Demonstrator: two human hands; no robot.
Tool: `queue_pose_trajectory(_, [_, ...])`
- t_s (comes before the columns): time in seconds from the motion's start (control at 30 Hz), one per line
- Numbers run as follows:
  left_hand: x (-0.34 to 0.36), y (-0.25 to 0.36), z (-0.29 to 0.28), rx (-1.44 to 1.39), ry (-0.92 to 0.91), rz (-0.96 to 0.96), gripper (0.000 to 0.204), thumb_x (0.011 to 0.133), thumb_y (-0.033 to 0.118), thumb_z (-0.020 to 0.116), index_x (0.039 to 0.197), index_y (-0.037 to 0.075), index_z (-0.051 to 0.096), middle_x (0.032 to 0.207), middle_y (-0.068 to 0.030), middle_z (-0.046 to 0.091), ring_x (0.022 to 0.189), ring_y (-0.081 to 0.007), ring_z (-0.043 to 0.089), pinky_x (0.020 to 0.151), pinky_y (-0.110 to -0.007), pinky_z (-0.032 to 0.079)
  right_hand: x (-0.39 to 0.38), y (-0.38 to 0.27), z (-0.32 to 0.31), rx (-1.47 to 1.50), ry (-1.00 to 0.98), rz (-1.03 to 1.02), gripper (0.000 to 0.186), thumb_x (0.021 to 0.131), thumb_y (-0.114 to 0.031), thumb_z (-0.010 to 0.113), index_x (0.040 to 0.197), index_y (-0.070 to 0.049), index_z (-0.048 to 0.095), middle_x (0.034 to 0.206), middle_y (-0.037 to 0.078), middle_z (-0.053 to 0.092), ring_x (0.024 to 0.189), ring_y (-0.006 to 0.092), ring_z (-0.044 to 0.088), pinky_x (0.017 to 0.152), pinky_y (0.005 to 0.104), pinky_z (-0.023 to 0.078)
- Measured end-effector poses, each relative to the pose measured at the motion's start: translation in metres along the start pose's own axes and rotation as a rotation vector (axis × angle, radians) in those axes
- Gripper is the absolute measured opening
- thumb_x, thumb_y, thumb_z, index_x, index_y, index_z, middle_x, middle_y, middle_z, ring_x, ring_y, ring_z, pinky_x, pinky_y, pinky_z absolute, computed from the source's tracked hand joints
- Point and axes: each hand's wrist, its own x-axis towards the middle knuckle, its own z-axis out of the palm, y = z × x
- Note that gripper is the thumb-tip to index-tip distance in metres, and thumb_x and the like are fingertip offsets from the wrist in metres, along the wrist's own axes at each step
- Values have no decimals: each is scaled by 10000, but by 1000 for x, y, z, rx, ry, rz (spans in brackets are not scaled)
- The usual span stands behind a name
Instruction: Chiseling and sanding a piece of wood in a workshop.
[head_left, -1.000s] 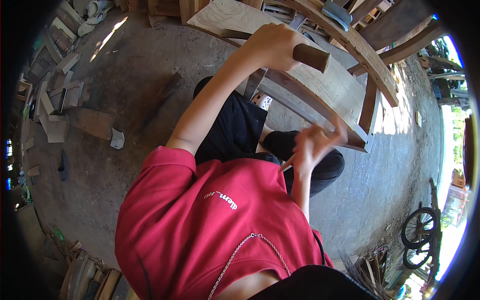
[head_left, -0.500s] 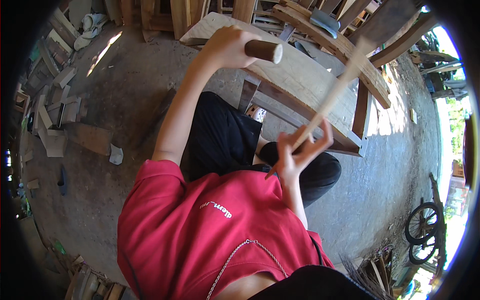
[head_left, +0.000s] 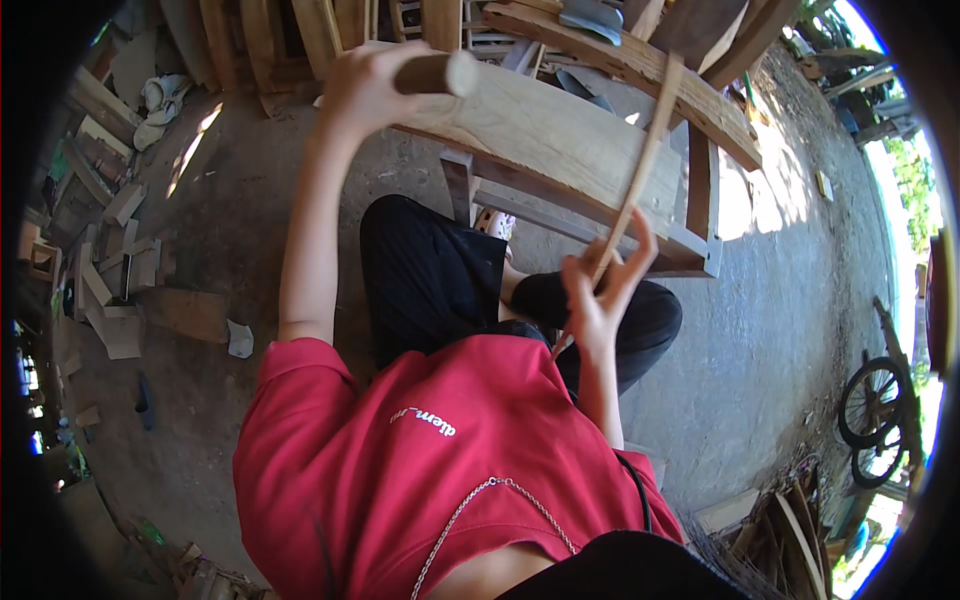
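While the round wooden handle [head_left: 435, 76] is gripped in the left hand [head_left: 362, 92], whose fingers are curled closely about it, the thin wooden stick [head_left: 648, 150] is held in the right hand [head_left: 600, 305], whose fingers are bent and partly spread with the shaft passed between them. The handle is held over the left part of the wooden surface [head_left: 550, 125]; whether the two are touching cannot be told. The stick is slanted from near the red shirt [head_left: 370, 450] up across the surface's right part. For better control, the stick would best be pinched nearer its middle, with the fingers closed more firmly, and its tip be kept off the rough wooden beam [head_left: 712, 125]. No container can be made out near either hand.
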Motion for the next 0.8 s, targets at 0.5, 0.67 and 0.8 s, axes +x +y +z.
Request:
queue_pose_trajectory(0.5, [32, 270, 139, -590, -396, 399, 153, 619, 277, 644, 669, 143, 590, 567, -83, 586, 572, -296, 621, 536, -404, 493, -60, -49, -166, 62, 924, -895, 202, 832, -219, 476, 971, -100, 390, 761, 37, 387, 414, 114, 307, 554, 283, 336])
queue_pose_trajectory(0.67, [50, 241, 139, -603, -353, 224, 147, 607, 278, 657, 674, 152, 620, 607, -88, 609, 594, -308, 615, 564, -407, 496, -62, -20, -126, -219, 535, -405, 597, 754, -42, 591, 1276, -108, 309, 638, -11, 406, 509, 69, 382, 514, 225, 321])
queue_pose_trajectory(0.8, [53, 216, 134, -547, -343, 164, 132, 607, 257, 662, 661, 142, 626, 590, -86, 606, 593, -305, 608, 581, -396, 493, -64, -36, -155, -98, 791, -239, 412, 721, -20, 587, 1079, -62, 387, 598, -2, 378, 464, 80, 356, 476, 209, 274])
